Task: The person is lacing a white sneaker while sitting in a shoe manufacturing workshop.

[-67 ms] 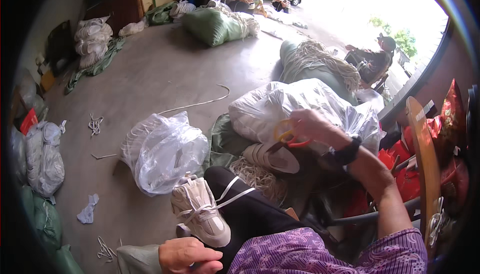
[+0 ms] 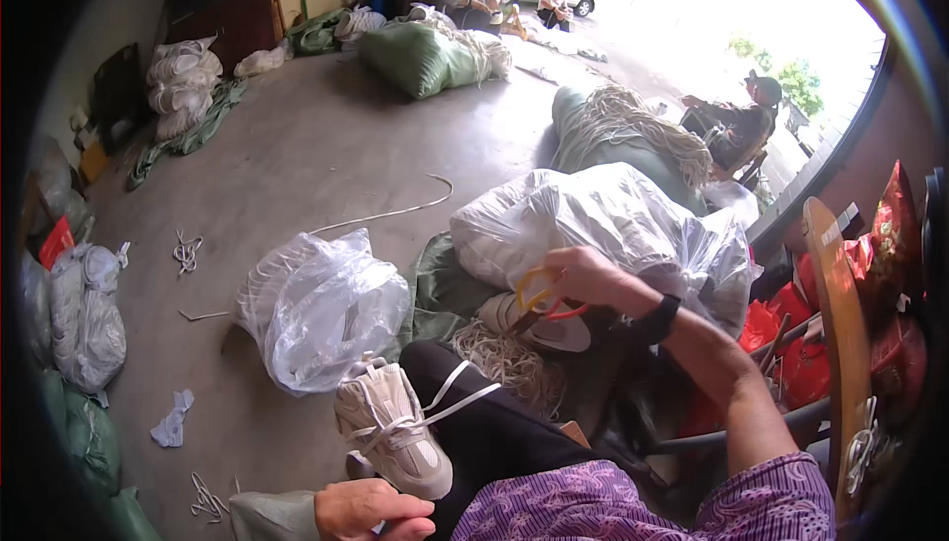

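My right hand (image 2: 591, 279) grips scissors (image 2: 535, 296) with yellow and red handles, held above a pale bundle (image 2: 559, 331) beside my knee. Their dark blades point down and left. A beige lace-up sneaker (image 2: 400, 432) rests against my dark-trousered leg, its toe toward me. White laces (image 2: 460, 395) are threaded through it, and long loose ends stretch right across the leg. Just below the toe is my left hand (image 2: 368, 509), with its fingers curled together; their undersides are hidden, so I cannot tell whether they hold anything.
A clear plastic bag (image 2: 326, 309) lies on the floor left of my knee, a bigger white-filled bag (image 2: 603, 215) ahead. Tangled cords (image 2: 514, 368) lie near my leg. A curved wooden piece (image 2: 840, 343) and red bags (image 2: 801, 373) stand right. Several people sit farther off.
My right hand has moved left and down with the scissors. My left hand and the sneaker stay nearly in place; the whole view has shifted slightly.
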Demonstrator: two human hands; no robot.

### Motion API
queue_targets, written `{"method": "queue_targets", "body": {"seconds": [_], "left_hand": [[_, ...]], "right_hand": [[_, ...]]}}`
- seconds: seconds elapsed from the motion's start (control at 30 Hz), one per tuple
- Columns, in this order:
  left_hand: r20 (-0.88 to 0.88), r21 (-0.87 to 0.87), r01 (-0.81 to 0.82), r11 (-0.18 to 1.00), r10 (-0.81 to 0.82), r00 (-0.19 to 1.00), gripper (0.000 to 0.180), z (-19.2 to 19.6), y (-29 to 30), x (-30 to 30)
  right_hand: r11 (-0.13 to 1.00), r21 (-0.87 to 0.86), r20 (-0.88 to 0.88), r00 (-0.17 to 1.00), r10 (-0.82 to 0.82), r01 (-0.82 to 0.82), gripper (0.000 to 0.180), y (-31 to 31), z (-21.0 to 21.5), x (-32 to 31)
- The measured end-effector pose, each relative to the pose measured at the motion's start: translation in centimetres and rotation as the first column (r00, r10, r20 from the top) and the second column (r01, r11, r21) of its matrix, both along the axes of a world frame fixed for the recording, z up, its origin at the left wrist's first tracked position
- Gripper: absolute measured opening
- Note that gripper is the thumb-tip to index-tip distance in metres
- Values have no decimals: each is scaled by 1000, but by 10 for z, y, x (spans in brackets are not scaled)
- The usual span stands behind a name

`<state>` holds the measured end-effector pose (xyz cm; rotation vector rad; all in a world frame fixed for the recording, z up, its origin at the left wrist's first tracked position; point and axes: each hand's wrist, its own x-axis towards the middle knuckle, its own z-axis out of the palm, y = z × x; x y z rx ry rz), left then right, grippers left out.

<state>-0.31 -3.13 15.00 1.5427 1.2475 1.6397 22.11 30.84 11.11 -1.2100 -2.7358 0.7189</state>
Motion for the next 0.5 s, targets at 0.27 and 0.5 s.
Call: {"method": "queue_targets", "body": {"seconds": [0.27,0.5], "left_hand": [[1,-293,-34,955,36,999,11,-6,30,5],[-245,-626,-324,709,216,945,21,-164,96,-11]], "right_hand": [[915,-404,-308,939,-152,15,14,11,-59,-34],[679,-730,-321,914,-248,-72,17,46,-109,-81]]}}
